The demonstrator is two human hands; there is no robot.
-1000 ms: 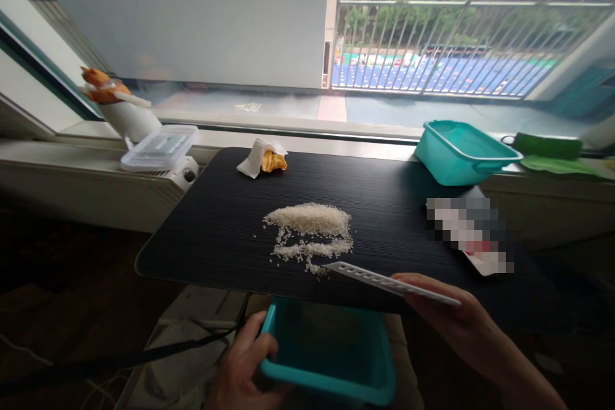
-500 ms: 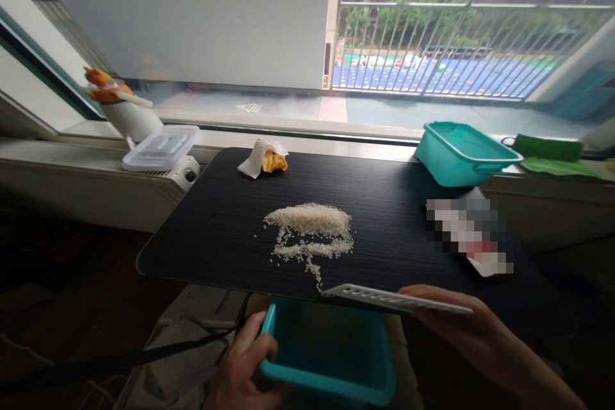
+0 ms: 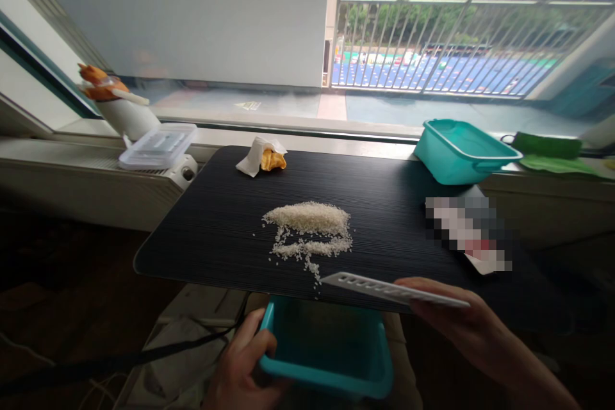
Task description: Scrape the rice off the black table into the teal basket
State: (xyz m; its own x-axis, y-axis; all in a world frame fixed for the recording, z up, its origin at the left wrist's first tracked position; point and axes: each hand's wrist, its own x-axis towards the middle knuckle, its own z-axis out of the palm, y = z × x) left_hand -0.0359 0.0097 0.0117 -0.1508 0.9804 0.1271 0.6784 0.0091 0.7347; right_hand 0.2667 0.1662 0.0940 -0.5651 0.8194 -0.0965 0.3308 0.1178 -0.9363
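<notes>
Rice (image 3: pixel 310 218) trails toward a tub (image 3: pixel 331 380) the left hand (image 3: pixel 244 353) clasps, likely to catch it, the right hand (image 3: pixel 449 312) gripping a slotted scraper (image 3: pixel 372 287).

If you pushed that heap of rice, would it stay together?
Probably not: the rice is loose grains, so it would likely spread. The stray grains nearby suggest some may scatter across the black table. Being a low heap, it seems unlikely to topple.
</notes>
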